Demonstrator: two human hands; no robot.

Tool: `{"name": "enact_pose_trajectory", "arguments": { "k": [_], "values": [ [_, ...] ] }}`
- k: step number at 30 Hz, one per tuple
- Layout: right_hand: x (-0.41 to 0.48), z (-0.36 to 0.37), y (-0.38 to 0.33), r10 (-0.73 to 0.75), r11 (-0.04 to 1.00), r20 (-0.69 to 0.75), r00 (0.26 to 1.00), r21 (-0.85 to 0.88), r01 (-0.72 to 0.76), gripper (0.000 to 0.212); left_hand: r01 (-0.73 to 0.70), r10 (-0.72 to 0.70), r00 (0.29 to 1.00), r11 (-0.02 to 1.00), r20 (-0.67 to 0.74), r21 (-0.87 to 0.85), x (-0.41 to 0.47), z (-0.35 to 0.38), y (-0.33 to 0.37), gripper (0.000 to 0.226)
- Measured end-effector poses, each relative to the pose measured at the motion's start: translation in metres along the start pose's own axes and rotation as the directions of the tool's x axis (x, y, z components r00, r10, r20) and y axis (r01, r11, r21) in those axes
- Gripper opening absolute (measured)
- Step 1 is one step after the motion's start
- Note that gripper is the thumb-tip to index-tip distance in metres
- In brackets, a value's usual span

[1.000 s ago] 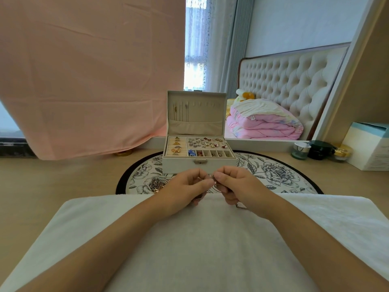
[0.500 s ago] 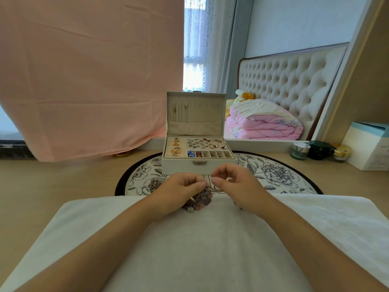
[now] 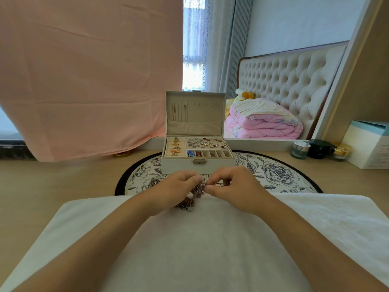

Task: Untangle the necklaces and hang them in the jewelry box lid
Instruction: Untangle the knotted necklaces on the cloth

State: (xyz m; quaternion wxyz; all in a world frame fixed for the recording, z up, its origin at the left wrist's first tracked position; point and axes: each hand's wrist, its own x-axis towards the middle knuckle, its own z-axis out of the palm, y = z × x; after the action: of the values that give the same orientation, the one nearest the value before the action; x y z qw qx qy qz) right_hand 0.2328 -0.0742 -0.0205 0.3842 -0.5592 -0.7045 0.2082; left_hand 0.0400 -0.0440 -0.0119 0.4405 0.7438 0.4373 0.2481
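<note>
A tangled clump of necklaces hangs between my hands over the white towel. My left hand grips the clump from the left, fingers curled round it. My right hand pinches a chain at the clump's right side. Behind my hands stands the open cream jewelry box, its tray filled with rings and earrings. Its upright lid carries a row of hooks; three thin chains hang at the left end, above a fabric pocket.
The box sits on a round floral mat on a wooden desk. Small jars and a white and blue carton stand at the right. A pink cloth hangs at the back left, a mirror behind.
The clump has come into view, dropping lower from my left hand onto the towel. My right hand has shifted slightly and now pinches a chain at the clump's top.
</note>
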Motion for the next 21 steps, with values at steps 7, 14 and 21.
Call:
{"name": "enact_pose_trajectory", "arguments": {
  "k": [7,14,21],
  "values": [
    [0.002,-0.008,-0.006,-0.014,0.997,0.021,1.0,0.074,0.012,0.013,0.061,-0.032,0.993,0.96,0.11,-0.275,-0.001,-0.013,-0.003,0.031],
    [-0.004,-0.017,-0.002,0.05,0.988,0.212,0.976,0.134,-0.08,0.021,0.057,0.074,0.967,0.871,0.245,-0.487,0.001,-0.005,-0.015,0.02],
    [-0.001,-0.008,-0.004,0.082,0.984,0.124,0.989,0.145,-0.1,0.014,0.046,-0.013,0.996,0.933,0.094,-0.356,0.002,0.0,-0.01,0.016]
  ]
}}
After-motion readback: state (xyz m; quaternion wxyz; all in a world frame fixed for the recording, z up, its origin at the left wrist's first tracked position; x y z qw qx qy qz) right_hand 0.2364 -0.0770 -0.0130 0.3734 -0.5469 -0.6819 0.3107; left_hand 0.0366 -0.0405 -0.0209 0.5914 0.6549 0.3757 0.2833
